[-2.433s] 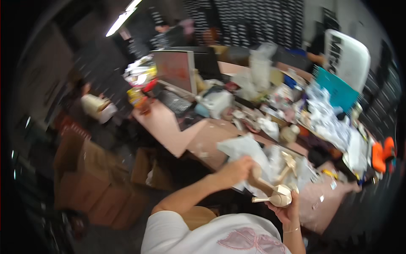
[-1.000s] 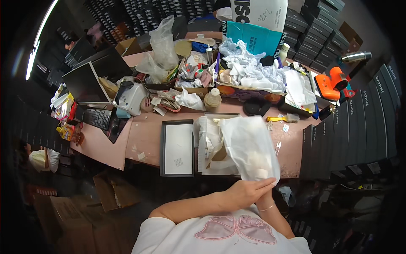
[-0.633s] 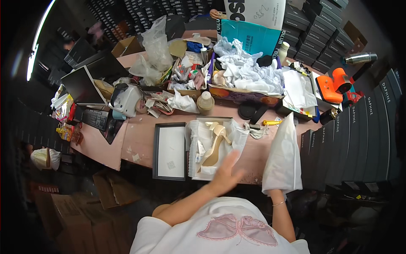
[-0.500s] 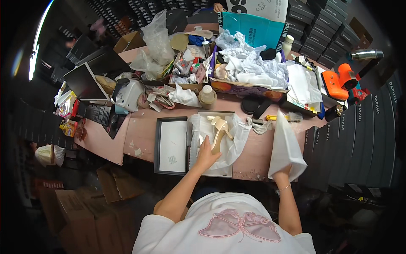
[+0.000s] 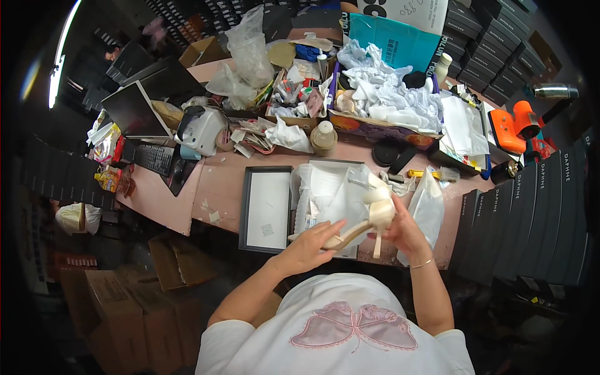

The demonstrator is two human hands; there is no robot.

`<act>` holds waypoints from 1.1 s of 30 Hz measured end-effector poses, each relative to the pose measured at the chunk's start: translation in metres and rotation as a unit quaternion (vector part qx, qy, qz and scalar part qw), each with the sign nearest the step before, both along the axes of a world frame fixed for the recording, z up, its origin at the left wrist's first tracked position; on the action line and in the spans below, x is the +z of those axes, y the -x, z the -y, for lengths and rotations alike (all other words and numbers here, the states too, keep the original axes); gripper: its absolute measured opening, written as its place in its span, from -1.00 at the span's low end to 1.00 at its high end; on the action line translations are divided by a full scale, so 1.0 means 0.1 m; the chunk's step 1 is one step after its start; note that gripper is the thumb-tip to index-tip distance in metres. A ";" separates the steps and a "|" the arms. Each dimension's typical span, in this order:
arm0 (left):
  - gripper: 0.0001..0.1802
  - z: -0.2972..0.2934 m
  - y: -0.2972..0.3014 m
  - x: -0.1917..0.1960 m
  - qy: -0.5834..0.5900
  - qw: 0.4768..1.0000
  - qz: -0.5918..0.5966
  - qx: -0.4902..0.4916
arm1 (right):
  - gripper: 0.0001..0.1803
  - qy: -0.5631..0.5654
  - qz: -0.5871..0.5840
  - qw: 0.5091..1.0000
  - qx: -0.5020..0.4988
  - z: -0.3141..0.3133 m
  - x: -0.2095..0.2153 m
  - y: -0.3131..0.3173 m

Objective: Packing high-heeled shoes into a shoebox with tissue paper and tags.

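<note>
A beige high-heeled sandal (image 5: 380, 211) is raised over the near edge of the open shoe box (image 5: 357, 250), its slim heel pointing down. My right hand (image 5: 407, 232) is closed round the strap and heel end. At the other end of the sole, my left hand (image 5: 311, 247) grips the shoe between thumb and fingers. White tissue paper (image 5: 334, 197) lies spread inside the box. Just beyond my right hand, a white pouch (image 5: 430, 206) rests on the table, partly covered by that hand.
The dark-rimmed box lid (image 5: 267, 209) lies left of the box. Behind stand a bottle (image 5: 324, 137) and a carton heaped with crumpled white paper (image 5: 400, 97). A yellow-handled brush (image 5: 431, 174) lies beyond the pouch. Stacked shoe boxes (image 5: 500, 219) line the right side.
The sandal has been lifted out of the box and now lies between both hands. My right hand has let go of the white pouch and moved left to the shoe. The view has shifted slightly.
</note>
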State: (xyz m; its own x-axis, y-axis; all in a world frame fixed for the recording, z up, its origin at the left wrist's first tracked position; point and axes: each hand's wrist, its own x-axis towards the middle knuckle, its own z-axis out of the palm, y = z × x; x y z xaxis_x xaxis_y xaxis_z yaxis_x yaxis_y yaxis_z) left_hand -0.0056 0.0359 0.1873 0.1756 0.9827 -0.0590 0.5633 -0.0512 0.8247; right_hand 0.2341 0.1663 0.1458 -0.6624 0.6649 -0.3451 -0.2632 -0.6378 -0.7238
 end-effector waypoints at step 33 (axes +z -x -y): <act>-0.23 0.04 0.15 -0.30 -0.060 0.910 0.355 0.204 | -0.37 0.029 -0.076 0.961 -0.264 1.17 0.07 0.47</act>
State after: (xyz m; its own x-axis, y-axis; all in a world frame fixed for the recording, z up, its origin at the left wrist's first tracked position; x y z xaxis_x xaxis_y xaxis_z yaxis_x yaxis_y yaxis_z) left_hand -0.0205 0.0316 0.1575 -0.2534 0.9666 0.0392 -0.1166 -0.0708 0.9907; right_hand 0.1873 0.0492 0.1531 -0.2836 0.9049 -0.3173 -0.6606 -0.4242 -0.6194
